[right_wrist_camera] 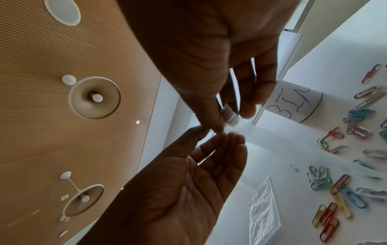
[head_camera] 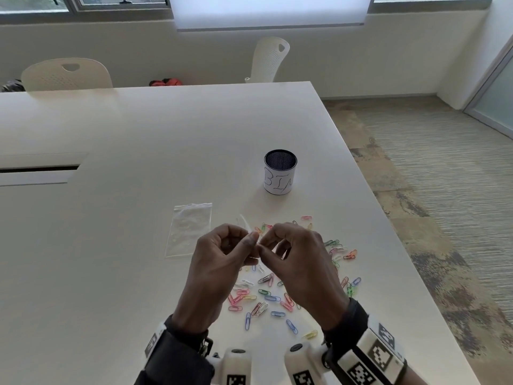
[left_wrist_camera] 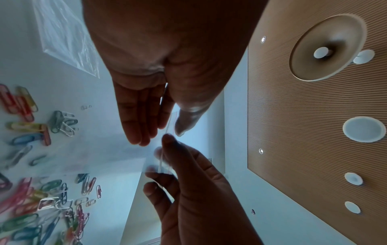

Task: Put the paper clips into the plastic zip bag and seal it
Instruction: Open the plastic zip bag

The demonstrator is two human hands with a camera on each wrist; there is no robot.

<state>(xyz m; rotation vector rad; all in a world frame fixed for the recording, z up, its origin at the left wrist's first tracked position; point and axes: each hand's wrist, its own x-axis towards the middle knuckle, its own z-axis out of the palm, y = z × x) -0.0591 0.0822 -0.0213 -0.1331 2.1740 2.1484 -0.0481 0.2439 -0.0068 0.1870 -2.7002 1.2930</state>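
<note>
A small clear zip bag is held up above the table between both hands, its zip strip with a thin red line showing between the fingertips. My left hand pinches that top edge with thumb and fingers. My right hand pinches it right beside the left. The bag's film hangs hazy below the fingers, and clips on the table show blurred through it. Many coloured paper clips lie scattered on the white table under and right of the hands.
A second clear zip bag lies flat on the table left of the hands. A black mesh cup with a paper label reading BIN stands behind the clips. The table's right edge runs close to the clips. Two white chairs stand at the far side.
</note>
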